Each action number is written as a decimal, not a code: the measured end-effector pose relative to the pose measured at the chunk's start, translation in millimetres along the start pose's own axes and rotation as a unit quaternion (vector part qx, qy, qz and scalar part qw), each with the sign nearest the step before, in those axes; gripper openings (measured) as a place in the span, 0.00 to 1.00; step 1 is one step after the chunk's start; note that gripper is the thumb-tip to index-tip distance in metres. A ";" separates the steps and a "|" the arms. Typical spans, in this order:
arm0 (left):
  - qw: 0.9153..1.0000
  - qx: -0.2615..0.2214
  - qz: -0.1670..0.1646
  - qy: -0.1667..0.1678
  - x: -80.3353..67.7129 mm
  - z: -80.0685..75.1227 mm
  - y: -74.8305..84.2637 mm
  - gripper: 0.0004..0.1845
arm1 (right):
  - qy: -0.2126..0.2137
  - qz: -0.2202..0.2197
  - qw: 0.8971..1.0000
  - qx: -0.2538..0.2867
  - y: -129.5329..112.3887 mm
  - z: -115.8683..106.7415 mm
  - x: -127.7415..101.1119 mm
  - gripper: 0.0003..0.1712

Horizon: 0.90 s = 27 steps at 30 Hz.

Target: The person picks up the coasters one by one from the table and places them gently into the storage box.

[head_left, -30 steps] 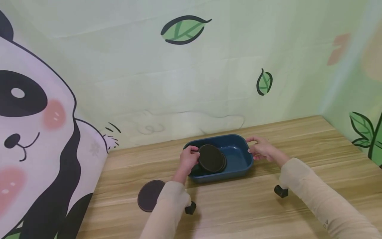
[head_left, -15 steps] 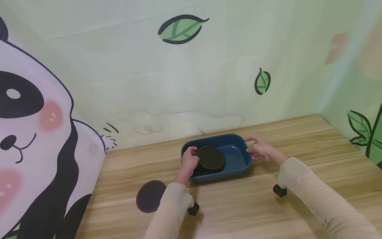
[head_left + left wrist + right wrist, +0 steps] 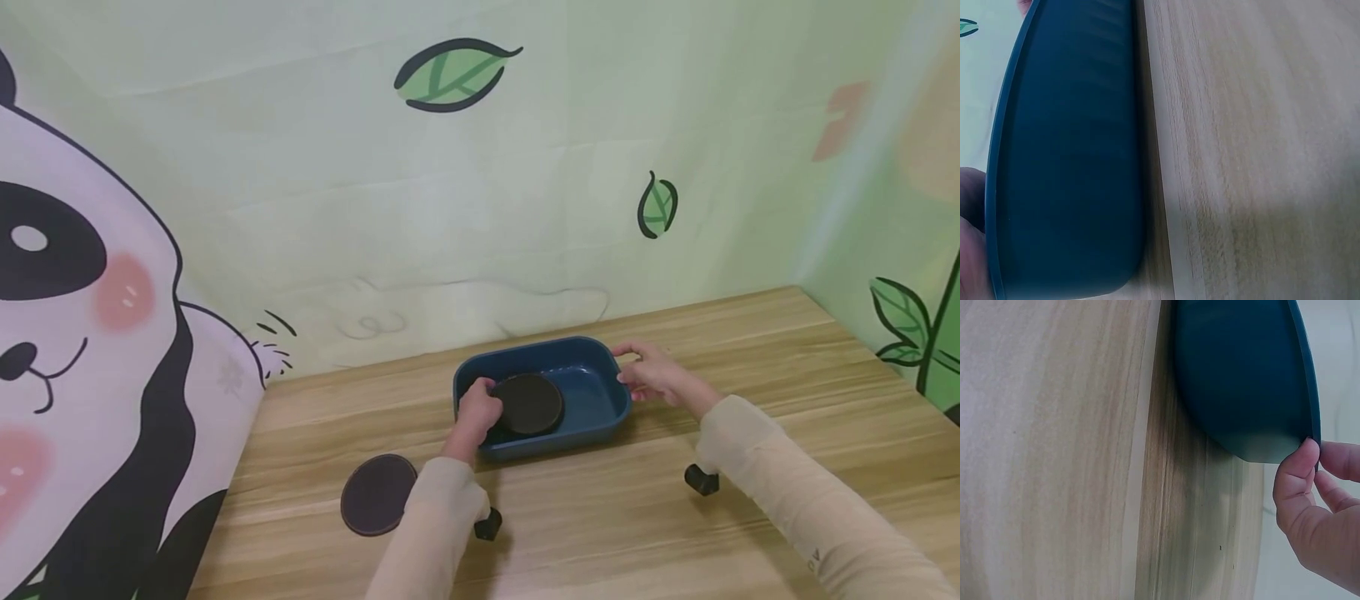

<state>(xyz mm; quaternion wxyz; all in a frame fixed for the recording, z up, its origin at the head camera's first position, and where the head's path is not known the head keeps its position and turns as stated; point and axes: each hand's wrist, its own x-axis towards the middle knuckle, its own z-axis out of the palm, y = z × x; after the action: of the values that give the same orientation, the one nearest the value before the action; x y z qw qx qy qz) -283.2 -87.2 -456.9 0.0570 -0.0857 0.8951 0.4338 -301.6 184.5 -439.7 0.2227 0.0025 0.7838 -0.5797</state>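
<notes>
left hand: grips dark round disc inside blue tray | right hand: pinches tray's right rim | tray on desk | second disc lies left, apart

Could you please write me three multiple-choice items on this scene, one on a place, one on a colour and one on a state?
1. Where is the loose dark disc?
A. On the table, left of the tray
B. Inside the tray
C. On the wall

2. What colour is the tray?
A. Red
B. Blue
C. White

3. What is the right hand doing?
A. Lying flat on the table
B. Pinching the tray's rim
C. Holding a disc

Answers:
1. A: it lies on the table beside the left sleeve.
2. B: every view shows dark blue walls.
3. B: the right wrist view shows thumb and fingers on the rim.
</notes>
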 end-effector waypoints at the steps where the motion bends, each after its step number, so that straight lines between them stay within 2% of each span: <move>1: 1.000 0.002 0.000 -0.001 -0.6 -0.3 -0.2 0.21 | -0.001 0.000 1.000 0.000 -0.1 0.3 -0.2 0.31; 6: 1.000 -0.008 0.003 -0.002 -1.1 -2.5 0.4 0.23 | -0.006 0.000 1.000 0.006 -0.5 1.0 -0.6 0.31; 8: 1.000 -0.022 0.009 -0.005 4.9 -1.8 -2.7 0.24 | -0.005 0.000 1.000 0.006 -0.2 1.0 -0.5 0.31; 9: 0.999 -0.025 0.023 -0.002 7.3 -2.3 -5.0 0.24 | -0.004 0.001 1.000 0.007 -0.1 1.0 -0.3 0.31; 10: 0.998 -0.036 0.045 0.001 19.6 2.5 -16.1 0.23 | -0.004 0.000 1.000 0.006 0.2 0.9 -0.2 0.31; 11: 0.998 -0.045 0.054 -0.006 27.6 4.1 -22.8 0.23 | -0.004 0.000 1.000 0.005 0.4 0.8 -0.1 0.31; 13: 0.993 -0.063 0.101 -0.010 51.1 11.4 -44.9 0.22 | -0.002 0.000 1.000 0.003 0.5 0.8 0.1 0.31; 15: 0.990 -0.074 0.120 -0.019 49.5 5.0 -45.1 0.22 | -0.002 -0.001 1.000 0.003 0.2 0.8 0.2 0.31; 16: 0.989 -0.085 0.117 -0.028 49.6 3.0 -44.5 0.22 | -0.004 -0.003 1.000 0.002 0.2 0.8 0.2 0.31; 18: 0.989 -0.101 0.101 -0.045 28.7 -12.0 -26.1 0.21 | -0.005 -0.003 1.000 0.004 -0.4 0.9 -0.3 0.31; 20: 0.989 -0.111 0.077 -0.068 1.8 -30.7 -3.1 0.21 | -0.008 -0.005 1.000 0.004 -0.4 0.7 -0.6 0.31; 21: 0.987 -0.118 0.072 -0.077 -0.9 -33.9 -0.8 0.21 | -0.009 -0.006 1.000 0.004 -0.2 0.6 -0.7 0.32; 24: 0.983 -0.132 0.079 -0.097 -22.2 -53.7 13.7 0.18 | -0.008 -0.006 1.000 0.004 -0.2 0.3 -1.0 0.32; 27: 0.983 -0.130 0.086 -0.099 -29.8 -67.3 15.8 0.17 | -0.008 -0.006 1.000 0.004 0.0 0.6 -0.6 0.32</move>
<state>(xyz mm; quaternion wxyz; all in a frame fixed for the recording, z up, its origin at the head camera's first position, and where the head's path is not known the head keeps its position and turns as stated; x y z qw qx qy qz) -259.2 -127.4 -398.0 0.0959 0.0286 0.8252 0.5559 -300.8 184.1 -439.7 0.2258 -0.0058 0.7794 -0.5844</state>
